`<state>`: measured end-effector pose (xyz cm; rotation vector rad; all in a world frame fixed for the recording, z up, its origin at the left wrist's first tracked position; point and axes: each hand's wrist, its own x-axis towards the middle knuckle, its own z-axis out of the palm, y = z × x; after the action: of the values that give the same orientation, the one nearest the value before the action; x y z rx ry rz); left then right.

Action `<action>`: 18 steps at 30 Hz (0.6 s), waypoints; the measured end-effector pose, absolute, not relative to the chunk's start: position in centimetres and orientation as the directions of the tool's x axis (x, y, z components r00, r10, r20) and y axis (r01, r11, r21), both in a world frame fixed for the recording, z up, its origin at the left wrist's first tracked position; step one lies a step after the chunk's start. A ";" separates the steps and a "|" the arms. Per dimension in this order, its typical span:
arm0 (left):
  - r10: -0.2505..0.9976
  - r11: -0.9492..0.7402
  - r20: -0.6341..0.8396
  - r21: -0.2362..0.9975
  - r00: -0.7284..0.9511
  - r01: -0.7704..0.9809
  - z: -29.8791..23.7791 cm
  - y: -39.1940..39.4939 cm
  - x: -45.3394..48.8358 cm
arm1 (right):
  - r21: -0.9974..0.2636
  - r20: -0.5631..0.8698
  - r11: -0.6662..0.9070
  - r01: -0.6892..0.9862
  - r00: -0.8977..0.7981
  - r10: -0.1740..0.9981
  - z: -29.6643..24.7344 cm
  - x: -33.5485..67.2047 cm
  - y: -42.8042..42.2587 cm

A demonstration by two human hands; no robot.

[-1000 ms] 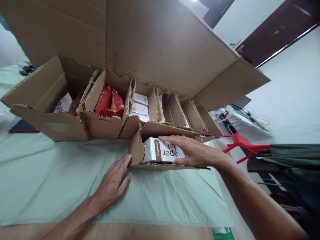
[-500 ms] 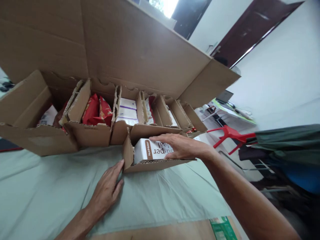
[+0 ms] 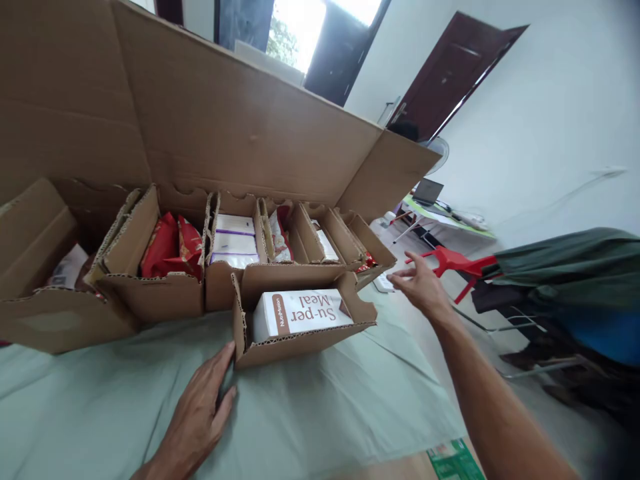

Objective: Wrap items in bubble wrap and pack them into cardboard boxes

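A small open cardboard box (image 3: 295, 350) stands on the green cloth, holding a white carton (image 3: 305, 312) printed "Su-per Meal", which reads upside down. My left hand (image 3: 197, 407) rests on the cloth with its fingers stretched out, fingertips at the box's near left corner. Past the box's right end, my right hand (image 3: 419, 285) is in the air with fingers apart and nothing in them. Just left of its fingertips lies a flat white item (image 3: 384, 283) at the table's edge; its kind is unclear.
Behind stands a row of cardboard bins holding red packets (image 3: 175, 247), white boxes (image 3: 234, 241) and other packs, with a tall cardboard panel (image 3: 250, 120) at the back. A red chair (image 3: 457, 263) and a side table with a laptop (image 3: 429, 191) stand to the right.
My right hand has let go of the white carton and moved right, out of the small box. My left hand stays by the box's corner. The view has shifted slightly.
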<state>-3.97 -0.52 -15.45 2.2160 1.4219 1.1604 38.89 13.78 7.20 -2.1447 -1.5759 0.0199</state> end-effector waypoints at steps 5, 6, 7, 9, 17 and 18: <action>0.857 -0.476 0.473 0.570 0.205 0.670 -15.6 -0.5 -4.1 | -0.302 0.231 -0.144 0.942 0.219 0.948 4.4 38.3 15.2; 0.857 -0.475 0.473 0.570 0.205 0.670 -15.5 -0.5 -4.2 | -0.273 0.239 -0.152 0.950 0.220 0.946 4.2 38.0 15.6; 0.856 -0.476 0.474 0.571 0.204 0.669 -15.5 -0.4 -4.2 | -0.250 0.242 -0.170 0.953 0.232 0.942 4.2 37.7 16.0; 0.852 -0.482 0.483 0.574 0.201 0.662 -15.4 -0.5 -4.2 | -0.227 0.244 -0.209 0.951 0.263 0.934 4.2 37.2 16.7; 0.843 -0.487 0.504 0.572 0.186 0.659 -15.2 -0.6 -4.0 | -0.267 0.384 -0.149 0.952 0.247 0.890 4.6 36.8 14.8; 0.845 -0.486 0.503 0.576 0.184 0.657 -15.1 -0.7 -4.0 | -0.301 0.408 -0.108 0.948 0.230 0.884 4.8 36.6 14.0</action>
<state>-3.97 -0.66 -15.12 2.2284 1.4460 1.1877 36.55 14.04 4.82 -2.0143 -1.6762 -0.1704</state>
